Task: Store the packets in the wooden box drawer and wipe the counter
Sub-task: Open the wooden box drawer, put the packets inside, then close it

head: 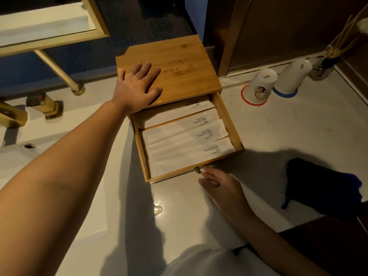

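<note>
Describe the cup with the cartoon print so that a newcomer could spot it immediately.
Start at the wooden box on the counter; two white cups stand upside down to its right. The cartoon cup is the one nearer the box, on a red-rimmed coaster; the plain cup sits on blue.

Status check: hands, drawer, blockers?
Left hand flat on wooden box. Right hand open by drawer knob. Drawer open, packets inside. No blockers.

Packets lay in the open drawer under the box; cups stood right, a cloth nearer.
</note>
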